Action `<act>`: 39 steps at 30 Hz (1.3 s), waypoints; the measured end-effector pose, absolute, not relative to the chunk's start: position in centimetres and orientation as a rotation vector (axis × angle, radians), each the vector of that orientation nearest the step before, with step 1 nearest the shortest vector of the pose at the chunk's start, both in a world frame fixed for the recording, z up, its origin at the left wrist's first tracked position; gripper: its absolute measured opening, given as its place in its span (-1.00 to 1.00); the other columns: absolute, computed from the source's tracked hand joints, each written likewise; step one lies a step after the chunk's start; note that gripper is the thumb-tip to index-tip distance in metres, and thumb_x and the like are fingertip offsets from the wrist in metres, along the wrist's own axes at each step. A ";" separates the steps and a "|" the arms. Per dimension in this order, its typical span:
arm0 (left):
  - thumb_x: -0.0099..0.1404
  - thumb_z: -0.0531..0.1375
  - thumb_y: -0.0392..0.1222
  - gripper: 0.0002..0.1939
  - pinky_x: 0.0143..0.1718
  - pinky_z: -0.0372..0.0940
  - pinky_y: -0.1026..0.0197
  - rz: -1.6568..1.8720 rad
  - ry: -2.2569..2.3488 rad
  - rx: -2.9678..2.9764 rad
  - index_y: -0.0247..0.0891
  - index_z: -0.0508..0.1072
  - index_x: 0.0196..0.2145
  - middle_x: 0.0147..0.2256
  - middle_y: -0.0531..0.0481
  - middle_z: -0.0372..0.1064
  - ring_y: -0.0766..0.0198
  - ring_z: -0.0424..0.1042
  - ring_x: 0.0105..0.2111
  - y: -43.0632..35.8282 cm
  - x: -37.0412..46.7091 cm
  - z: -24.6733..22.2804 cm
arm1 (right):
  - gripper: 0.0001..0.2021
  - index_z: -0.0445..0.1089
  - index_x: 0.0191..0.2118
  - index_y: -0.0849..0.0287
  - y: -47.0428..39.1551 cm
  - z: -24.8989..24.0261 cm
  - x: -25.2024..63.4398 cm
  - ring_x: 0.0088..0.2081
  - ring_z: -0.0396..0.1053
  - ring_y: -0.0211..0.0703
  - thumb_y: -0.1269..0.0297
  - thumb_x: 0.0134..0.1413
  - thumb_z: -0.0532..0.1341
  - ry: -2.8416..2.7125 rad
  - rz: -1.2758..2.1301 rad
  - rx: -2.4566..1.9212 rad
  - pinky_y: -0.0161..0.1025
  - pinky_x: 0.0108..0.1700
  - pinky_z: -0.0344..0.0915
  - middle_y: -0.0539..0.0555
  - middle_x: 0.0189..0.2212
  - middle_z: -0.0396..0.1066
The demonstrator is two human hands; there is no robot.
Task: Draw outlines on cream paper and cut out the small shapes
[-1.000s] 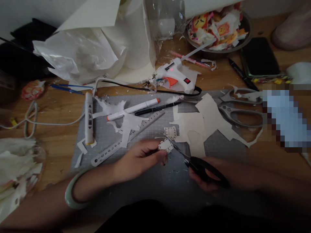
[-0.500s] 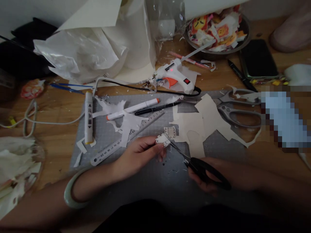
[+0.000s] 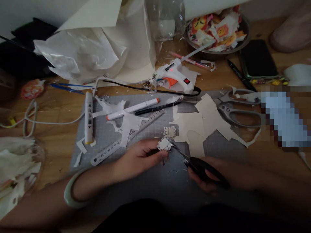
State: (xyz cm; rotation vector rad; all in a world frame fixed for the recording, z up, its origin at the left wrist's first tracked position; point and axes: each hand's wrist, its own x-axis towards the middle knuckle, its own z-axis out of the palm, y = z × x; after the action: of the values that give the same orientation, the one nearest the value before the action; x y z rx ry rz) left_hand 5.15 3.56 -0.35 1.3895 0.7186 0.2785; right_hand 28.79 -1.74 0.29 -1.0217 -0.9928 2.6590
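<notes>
Between the thumb and fingers of my left hand (image 3: 143, 157) is a small white paper piece (image 3: 165, 144) with a scalloped black outline. My right hand (image 3: 206, 174) is closed around the handles of black scissors (image 3: 209, 173), whose blades point up and left and reach the paper's right edge. A second outlined paper piece (image 3: 169, 132) lies on the grey cutting mat (image 3: 155, 184) just above. Large white paper scraps (image 3: 191, 126) lie to its right.
A white glue gun (image 3: 178, 76) with a lit red light rests behind the mat. Around lie a metal ruler (image 3: 109, 152), markers (image 3: 88, 119), large grey scissors (image 3: 240, 116), a phone (image 3: 259, 59) and a metal bowl (image 3: 246, 40) of paper pieces.
The small paper piece in my left hand has turned and shifted slightly right and down, with the fingertips moving along. The scissors' tips have shifted a little beside it.
</notes>
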 end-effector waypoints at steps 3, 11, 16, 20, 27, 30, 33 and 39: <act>0.32 0.07 -0.26 -0.81 -0.39 0.21 0.35 0.281 0.699 1.422 -0.32 0.37 -0.44 -0.48 0.06 0.27 0.36 0.26 -0.44 3.6 5.2 -0.4 | -0.41 0.19 -0.39 0.18 -1.8 0.0 28.8 -0.57 0.07 -0.38 -0.34 -0.16 0.18 -0.974 2.676 -0.996 -0.36 -0.51 0.08 -0.10 -0.57 0.17; 0.34 0.06 -0.09 -0.73 -0.37 0.27 0.31 0.285 0.730 1.416 -0.29 0.38 -0.43 -0.48 0.03 0.34 0.31 0.32 -0.44 3.7 4.9 -0.2 | -0.53 0.18 -0.40 0.17 -1.9 0.0 28.9 -0.58 0.07 -0.37 -0.22 -0.04 0.16 -1.025 2.656 -0.977 -0.35 -0.50 0.08 -0.10 -0.57 0.16; 0.37 0.02 -0.12 -0.68 -0.36 0.27 0.32 0.274 0.786 1.428 -0.28 0.36 -0.50 -0.52 0.05 0.34 0.32 0.34 -0.46 3.7 4.9 -0.2 | -0.57 0.17 -0.40 0.17 -1.6 0.0 28.8 -0.57 0.07 -0.36 -0.16 -0.01 0.15 -1.043 2.667 -0.985 -0.36 -0.50 0.07 -0.09 -0.56 0.15; 0.37 0.03 -0.11 -0.67 -0.39 0.24 0.33 0.278 0.802 1.456 -0.28 0.35 -0.51 -0.53 0.06 0.31 0.33 0.30 -0.48 3.7 4.9 -0.3 | -0.52 0.18 -0.39 0.17 -1.6 0.2 28.8 -0.58 0.06 -0.36 -0.23 -0.04 0.13 -1.063 2.670 -1.025 -0.35 -0.51 0.06 -0.09 -0.56 0.15; 0.38 0.01 -0.12 -0.65 -0.35 0.24 0.32 0.279 0.825 1.455 -0.28 0.35 -0.52 -0.53 0.06 0.31 0.33 0.31 -0.46 3.7 4.9 -0.3 | -0.48 0.16 -0.41 0.15 -1.5 0.6 28.8 -0.57 0.06 -0.35 -0.29 -0.08 0.12 -1.030 2.685 -1.023 -0.34 -0.50 0.04 -0.09 -0.56 0.14; 0.38 -0.01 -0.17 -0.68 -0.37 0.22 0.33 0.272 0.788 1.482 -0.28 0.35 -0.51 -0.52 0.06 0.31 0.34 0.30 -0.46 3.7 5.0 -0.4 | -0.49 0.16 -0.41 0.16 -1.6 0.5 28.8 -0.57 0.05 -0.36 -0.27 -0.06 0.13 -1.031 2.681 -1.012 -0.34 -0.50 0.05 -0.10 -0.56 0.15; 0.37 -0.01 -0.21 -0.70 -0.39 0.20 0.35 0.273 0.755 1.502 -0.28 0.34 -0.50 -0.52 0.07 0.29 0.35 0.28 -0.47 3.7 5.0 -0.5 | -0.49 0.16 -0.41 0.16 -1.6 0.4 28.9 -0.58 0.05 -0.36 -0.28 -0.04 0.11 -1.050 2.664 -1.013 -0.34 -0.49 0.06 -0.11 -0.57 0.14; 0.38 -0.02 -0.22 -0.71 -0.40 0.19 0.35 0.260 0.730 1.520 -0.29 0.32 -0.49 -0.52 0.08 0.25 0.36 0.25 -0.46 3.6 5.0 -0.6 | -0.56 0.16 -0.42 0.16 -1.7 0.3 28.8 -0.57 0.05 -0.35 -0.18 0.01 0.11 -1.104 2.625 -0.996 -0.36 -0.51 0.06 -0.09 -0.58 0.15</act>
State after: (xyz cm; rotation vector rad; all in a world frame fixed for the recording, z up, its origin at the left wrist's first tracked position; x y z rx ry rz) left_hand 4.97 3.59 -0.56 1.5205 0.7301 0.2600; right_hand 28.80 -1.69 0.26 -0.9960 -1.1037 2.6252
